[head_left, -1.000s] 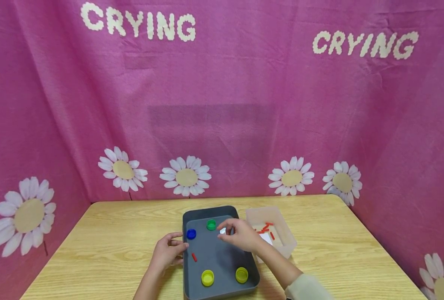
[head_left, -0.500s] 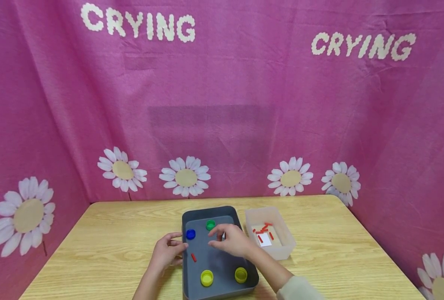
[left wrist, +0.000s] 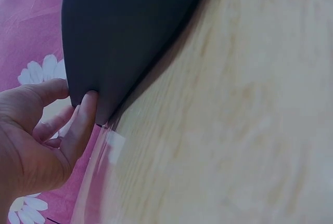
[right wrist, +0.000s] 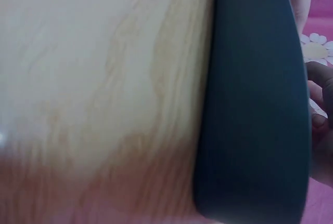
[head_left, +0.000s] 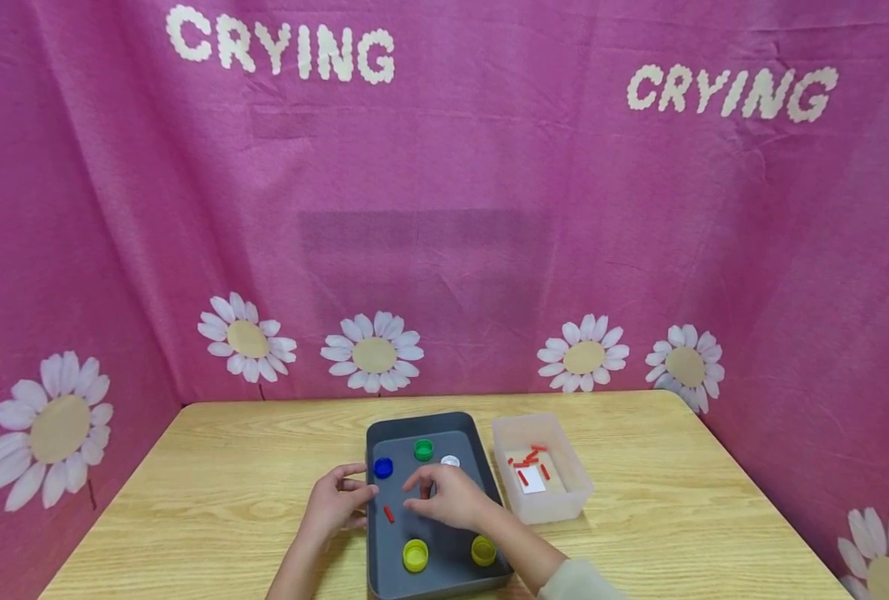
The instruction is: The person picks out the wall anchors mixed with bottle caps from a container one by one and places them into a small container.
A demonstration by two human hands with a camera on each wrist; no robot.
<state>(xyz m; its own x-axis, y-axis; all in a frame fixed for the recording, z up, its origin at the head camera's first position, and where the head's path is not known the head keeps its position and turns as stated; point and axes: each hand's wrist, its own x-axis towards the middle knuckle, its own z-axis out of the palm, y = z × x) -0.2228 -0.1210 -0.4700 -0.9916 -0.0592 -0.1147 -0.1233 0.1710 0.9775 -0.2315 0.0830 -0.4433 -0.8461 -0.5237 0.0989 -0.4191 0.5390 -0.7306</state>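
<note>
My left hand [head_left: 334, 502] touches the left side of a dark grey tray [head_left: 495, 483], its fingertips at the rim and the outer wall in the left wrist view. Over the middle of the tray is my right hand [head_left: 451, 497], thumb and forefinger spread apart with nothing seen between them. A small red stick [head_left: 388, 514] lies on the tray floor, left of those fingertips. Around it sit round caps: a blue cap [head_left: 383, 467], a green cap [head_left: 424, 450], a white cap [head_left: 451, 461] and a yellow cap [head_left: 416, 556]. A second yellow cap [head_left: 482, 550] is partly covered by my right forearm.
Just right of the tray stands a translucent plastic box [head_left: 573, 497], holding several red sticks [head_left: 531, 457] and a white square [head_left: 536, 483]. Both containers are on a wood-grain table [head_left: 249, 450]. A pink curtain [head_left: 459, 167] with daisies hangs around its back and sides.
My right hand has moved left and slightly toward me, closer to the red stick, uncovering the white cap and the contents of the box. My left hand has stayed at the tray's side.
</note>
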